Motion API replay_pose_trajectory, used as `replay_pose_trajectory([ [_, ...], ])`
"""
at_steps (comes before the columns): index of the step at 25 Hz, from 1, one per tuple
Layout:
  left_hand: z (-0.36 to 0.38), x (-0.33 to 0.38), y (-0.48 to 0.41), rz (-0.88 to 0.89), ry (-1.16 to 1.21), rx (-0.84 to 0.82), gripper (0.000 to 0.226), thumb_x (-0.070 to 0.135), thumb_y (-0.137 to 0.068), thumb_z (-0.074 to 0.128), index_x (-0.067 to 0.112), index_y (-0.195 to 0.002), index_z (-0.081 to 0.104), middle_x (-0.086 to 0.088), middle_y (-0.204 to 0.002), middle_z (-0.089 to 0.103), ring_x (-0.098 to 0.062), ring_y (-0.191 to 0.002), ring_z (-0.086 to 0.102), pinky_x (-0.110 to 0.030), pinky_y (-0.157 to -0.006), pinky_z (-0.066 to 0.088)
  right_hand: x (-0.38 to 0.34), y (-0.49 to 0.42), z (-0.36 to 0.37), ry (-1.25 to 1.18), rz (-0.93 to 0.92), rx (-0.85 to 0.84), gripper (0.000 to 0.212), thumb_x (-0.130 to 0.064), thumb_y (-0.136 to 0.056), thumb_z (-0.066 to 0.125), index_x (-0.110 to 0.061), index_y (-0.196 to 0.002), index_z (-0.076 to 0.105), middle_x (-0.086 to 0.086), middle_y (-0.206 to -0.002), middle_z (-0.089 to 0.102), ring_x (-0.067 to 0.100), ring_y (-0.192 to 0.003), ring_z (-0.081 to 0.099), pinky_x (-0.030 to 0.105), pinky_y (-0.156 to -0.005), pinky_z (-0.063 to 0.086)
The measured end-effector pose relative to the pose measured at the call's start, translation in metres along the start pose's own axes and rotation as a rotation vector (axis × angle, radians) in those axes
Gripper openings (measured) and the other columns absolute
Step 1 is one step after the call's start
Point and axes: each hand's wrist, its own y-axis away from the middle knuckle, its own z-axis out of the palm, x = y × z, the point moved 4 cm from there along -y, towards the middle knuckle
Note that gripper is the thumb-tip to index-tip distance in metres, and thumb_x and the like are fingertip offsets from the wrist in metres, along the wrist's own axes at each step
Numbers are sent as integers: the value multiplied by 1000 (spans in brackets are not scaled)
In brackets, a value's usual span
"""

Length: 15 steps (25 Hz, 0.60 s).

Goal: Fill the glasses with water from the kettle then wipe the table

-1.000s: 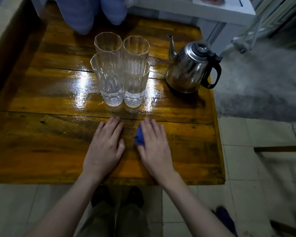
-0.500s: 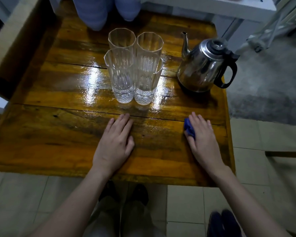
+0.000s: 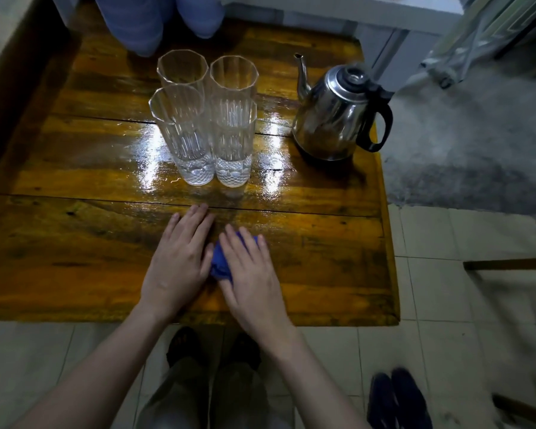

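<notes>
A right hand (image 3: 251, 274) presses a bunched blue cloth (image 3: 219, 265) flat against the near plank of a wooden table (image 3: 59, 258), fingers spread over it, while the left hand (image 3: 177, 264) rests open, palm down, just beside it. Four glasses (image 3: 203, 119) stand clustered beyond, the kettle (image 3: 334, 116) to their right. The wet sheen around the glass bases probably calls for firm, overlapping strokes that stop short of the glasses.
</notes>
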Motion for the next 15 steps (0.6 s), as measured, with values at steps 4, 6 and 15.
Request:
replay_pose_trajectory([
  [4, -2, 2, -1, -1, 7, 8, 53, 28, -92, 36, 4, -138, 47, -13, -149, 42, -25, -142, 33, -43, -119, 20, 32, 52, -8, 117, -181, -107, 70, -28, -94, 54, -15, -155, 23, 2, -163, 21, 17, -152, 9, 38, -124, 5],
  [6, -3, 2, -1, -2, 9, -3, 53, 28, -93, 36, 5, -139, 46, -13, -149, 41, -24, -143, 31, -43, -120, 19, 59, 67, -17, 151, -207, -126, 69, -29, -94, 54, -15, -154, 25, 2, -162, 22, 17, -151, 12, 38, -124, 8],
  [15, 1, 3, 0, -15, -114, -91, 54, 28, -98, 28, 6, -147, 36, -13, -155, 31, -25, -146, 24, -47, -118, 21, 138, 29, -59, 112, 210, -46, 63, -38, -101, 35, -16, -157, 14, 0, -164, 11, 16, -151, 2, 37, -122, -3],
])
